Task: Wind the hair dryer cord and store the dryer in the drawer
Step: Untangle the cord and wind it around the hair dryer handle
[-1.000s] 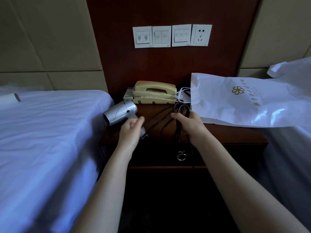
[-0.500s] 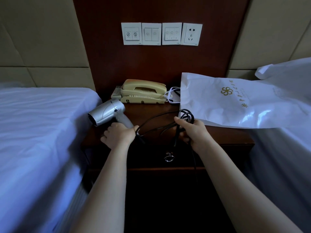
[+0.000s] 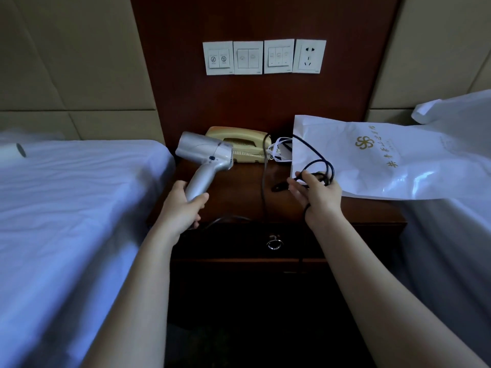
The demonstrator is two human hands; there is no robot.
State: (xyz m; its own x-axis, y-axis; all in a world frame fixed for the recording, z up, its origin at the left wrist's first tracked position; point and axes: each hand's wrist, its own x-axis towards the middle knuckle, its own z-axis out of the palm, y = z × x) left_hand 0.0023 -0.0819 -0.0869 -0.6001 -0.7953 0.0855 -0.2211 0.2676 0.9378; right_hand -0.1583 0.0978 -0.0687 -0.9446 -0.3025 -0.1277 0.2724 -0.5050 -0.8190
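Trailing looped black cord [image 3: 263, 181], silver hair dryer [image 3: 202, 151]

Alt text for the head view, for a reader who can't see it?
A person's left hand holds a silver hair dryer by its handle over a wooden nightstand, while the right hand holds loops of its black cord. A yellow telephone and a white bag sit behind; the drawer below is closed.
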